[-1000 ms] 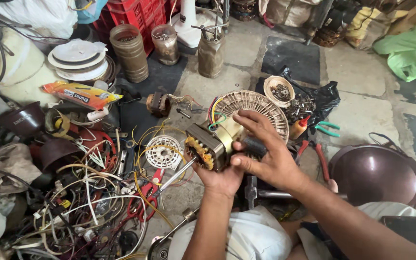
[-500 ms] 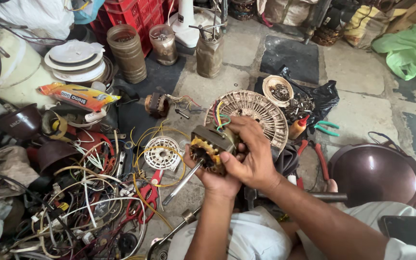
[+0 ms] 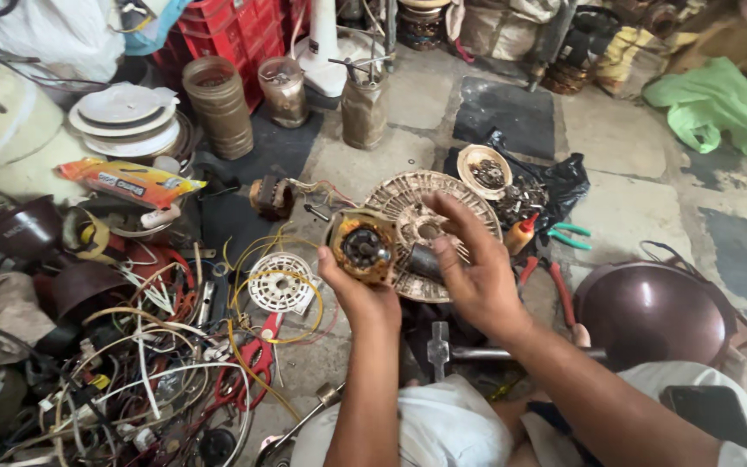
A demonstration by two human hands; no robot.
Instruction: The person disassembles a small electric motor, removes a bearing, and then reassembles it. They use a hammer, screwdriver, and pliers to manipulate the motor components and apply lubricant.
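Hands meet over a cluttered workshop floor, seen from above. The left hand grips a small electric motor, fingers wrapped under its yellowish body, its dark round end facing the camera. The right hand is closed around the dark cylindrical part sticking out of the motor's side (thumb near it, fingers raised above). Directly behind the motor lies a dusty round fan grille on the floor. To the left sit a white plastic disc, red-handled pliers and a tangle of wires. A dark brown metal bowl rests to the right.
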